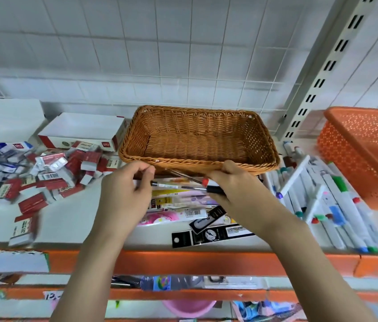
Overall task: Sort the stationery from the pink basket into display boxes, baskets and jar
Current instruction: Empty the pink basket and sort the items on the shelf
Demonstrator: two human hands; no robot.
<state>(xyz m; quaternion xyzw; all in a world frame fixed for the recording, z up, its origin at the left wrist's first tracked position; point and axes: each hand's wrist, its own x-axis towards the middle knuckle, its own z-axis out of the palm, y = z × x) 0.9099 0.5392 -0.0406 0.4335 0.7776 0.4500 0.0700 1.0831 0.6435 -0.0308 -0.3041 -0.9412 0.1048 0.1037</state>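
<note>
A small bunch of slim pens (181, 185) with clear barrels and red and black caps was held level between both hands, just in front of the near rim of the empty brown woven wicker basket (197, 140) on the white shelf (71, 219). The left hand (128, 182) was curled, its fingertips pinching the tip end; the right hand (232, 180) was closed round the capped end. The step was best done, it was judged, by lifting the bunch over the rim and laying it flat along the basket's length (the ends released together, so that none rolled out). The number of pens could not be counted, being partly covered by fingers. The packets beneath the hands (183, 212) were overlapped and their print unreadable, and the pink basket (189, 309) was glimpsed only in part below.
</note>
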